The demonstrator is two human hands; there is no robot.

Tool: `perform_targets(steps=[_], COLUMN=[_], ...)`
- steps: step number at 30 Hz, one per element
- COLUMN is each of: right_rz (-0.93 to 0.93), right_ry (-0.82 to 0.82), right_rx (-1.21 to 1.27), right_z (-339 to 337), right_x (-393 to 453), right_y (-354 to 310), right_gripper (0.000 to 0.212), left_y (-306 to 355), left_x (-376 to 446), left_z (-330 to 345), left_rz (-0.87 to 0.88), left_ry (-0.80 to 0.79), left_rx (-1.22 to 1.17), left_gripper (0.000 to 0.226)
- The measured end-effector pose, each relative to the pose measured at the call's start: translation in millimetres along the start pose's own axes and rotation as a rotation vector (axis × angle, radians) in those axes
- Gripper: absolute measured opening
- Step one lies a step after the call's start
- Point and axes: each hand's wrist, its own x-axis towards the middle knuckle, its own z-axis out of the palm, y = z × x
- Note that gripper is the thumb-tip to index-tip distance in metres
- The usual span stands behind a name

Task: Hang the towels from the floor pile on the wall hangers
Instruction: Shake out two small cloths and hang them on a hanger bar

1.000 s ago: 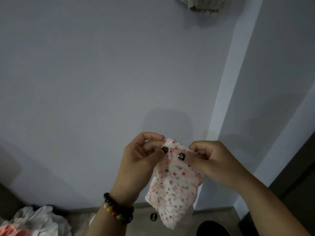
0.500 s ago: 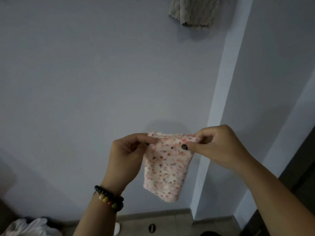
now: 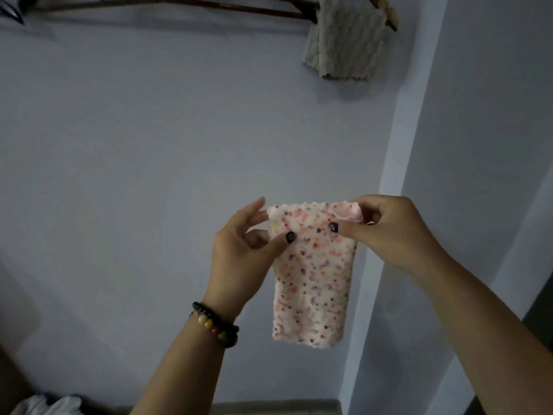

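A small white towel with pink and dark speckles (image 3: 314, 280) hangs in front of the wall, held by its top edge. My left hand (image 3: 242, 250) pinches the top left corner between thumb and fingers. My right hand (image 3: 389, 232) pinches the top right corner. High on the wall runs a dark wooden hanger rail (image 3: 185, 4), and a grey textured towel (image 3: 347, 43) hangs from its right end. A bit of the floor pile (image 3: 45, 404) shows as white cloth at the bottom left.
A wall corner (image 3: 392, 205) rises just behind the speckled towel. A dark door frame (image 3: 538, 310) stands at the far right. A strip of floor (image 3: 269, 407) runs along the bottom.
Both hands have lifted the speckled towel higher and spread its top edge wider. The view has tilted up, bringing the hanger rail and more of the grey towel into sight.
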Motion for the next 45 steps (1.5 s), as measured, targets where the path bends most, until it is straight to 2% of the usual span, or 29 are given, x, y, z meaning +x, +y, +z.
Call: perform_targets(steps=[1,4,6,8,11,14,19,25,29,34,37,40,42,45], right_rz=[0.012,0.099,0.132,0.097,-0.047,-0.147,-0.251,-0.386,-0.492,-0.630,-0.730,-0.788,-0.791,-0.817], right_ry=[-0.008,-0.026,-0.018,0.063,0.265,0.416,0.514,0.593,0.648,0.680,0.677,0.632,0.595,0.574], right_rx=[0.070,0.366,0.484,0.383,0.151,0.132,0.075,0.056,0.048,0.045,-0.006,-0.034,-0.025,-0.052], right_z=[-2,-4,-1,6,21,29,27,30,34,31,25,20,18,18], right_x=[4,14,18,22,25,33,67,135,193,265,306,343,367,403], right_y=[4,13,16,18,19,17,18,9,-6,-36,-60,-88,-110,-138], right_gripper=[0.032,0.024,0.029,0.035,0.019,0.015,0.011,0.011,0.010,0.008,0.016,0.037,0.055,0.062], left_y=[2,10,14,15,14,9,4,12,28,61,84,118,145,179], left_x=[5,15,21,25,25,32,76,151,213,291,336,373,398,428], left_z=[1,7,17,34,61,76,78,75,67,53,42,27,16,2], left_rz=[-0.057,-0.189,-0.199,-0.100,0.265,0.511,0.564,0.500,0.602,0.826,0.951,1.069,1.094,1.117], left_ry=[-0.043,-0.207,-0.185,-0.070,0.182,0.258,0.289,0.267,0.280,0.268,0.280,0.288,0.287,0.318], left_rx=[-0.050,-0.305,-0.366,-0.207,0.198,0.309,0.320,0.156,0.133,0.210,0.282,0.391,0.473,0.581], left_gripper=[0.046,0.013,0.012,0.013,0.013,0.010,0.007,0.012,0.011,0.012,0.007,0.018,0.022,0.025])
